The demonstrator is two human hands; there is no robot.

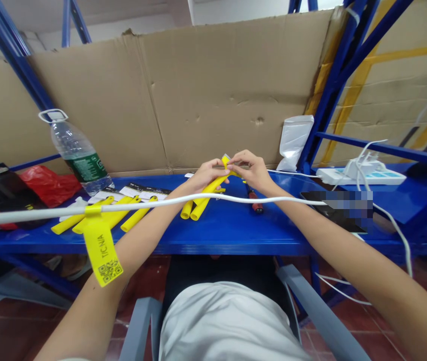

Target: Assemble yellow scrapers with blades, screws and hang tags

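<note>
A yellow tube-like piece [215, 185] is in my left hand [206, 174], whose fingers are wrapped round its upper part. My right hand [250, 167] has thumb and fingers pinched at the yellow upper end, where a small pale tip shows. Exactly how the parts join there is hidden by the fingers. Below my hands, two more yellow tubes [200, 209] lie on the blue table, their round open ends facing me. Just right of them rests a red and black screwdriver [253, 198], close under my right hand.
Several yellow tubes with cards [138, 216] lie to the left, near a large plastic bottle [81, 155] and a red bag [50, 184]. A white power strip [364, 175] and dark flat object [334, 213] are right. A white cable [176, 201] with a yellow tag crosses the view.
</note>
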